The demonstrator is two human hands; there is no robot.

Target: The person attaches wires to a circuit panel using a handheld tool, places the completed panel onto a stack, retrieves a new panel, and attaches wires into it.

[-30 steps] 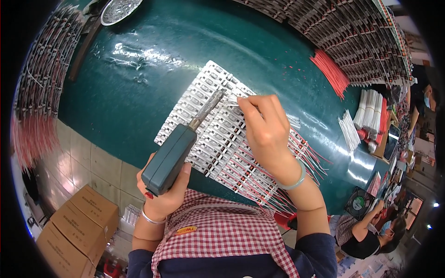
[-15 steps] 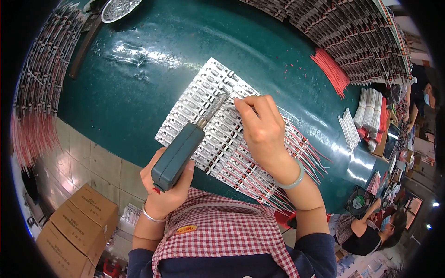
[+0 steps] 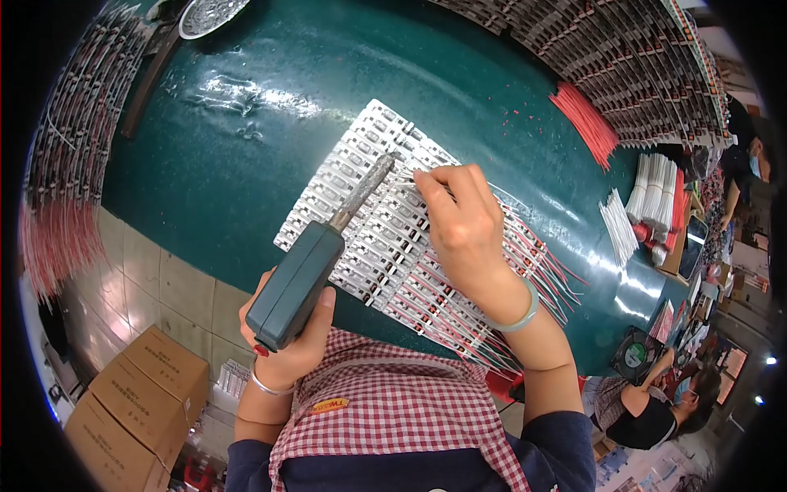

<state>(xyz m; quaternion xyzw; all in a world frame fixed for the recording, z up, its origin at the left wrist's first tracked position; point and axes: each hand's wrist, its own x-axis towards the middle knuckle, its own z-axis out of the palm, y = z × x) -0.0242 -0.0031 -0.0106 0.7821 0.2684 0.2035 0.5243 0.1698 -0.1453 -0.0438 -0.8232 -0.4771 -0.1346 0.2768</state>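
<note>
My left hand (image 3: 288, 344) grips the dark green handle of a soldering iron (image 3: 305, 269). Its metal barrel slants up and right, and the tip rests on a panel of white circuit strips (image 3: 352, 176) lying on the green table (image 3: 246, 107). My right hand (image 3: 463, 221) pinches a thin wire between thumb and forefinger, right beside the iron's tip. Red, green and white wires (image 3: 533, 262) trail from the strips on the right side, partly hidden under my right wrist.
A bundle of red wires (image 3: 584, 123) and bundles of white wires (image 3: 648, 201) lie at the right. Racks of finished strips (image 3: 623, 57) fill the far edge and hang at the left (image 3: 65, 164). A metal dish (image 3: 209, 12) stands far left. Cardboard boxes (image 3: 135, 402) sit on the floor. Another person (image 3: 648, 402) sits lower right.
My right hand has shifted slightly along the strips toward the iron's tip. The iron has moved a little up the panel.
</note>
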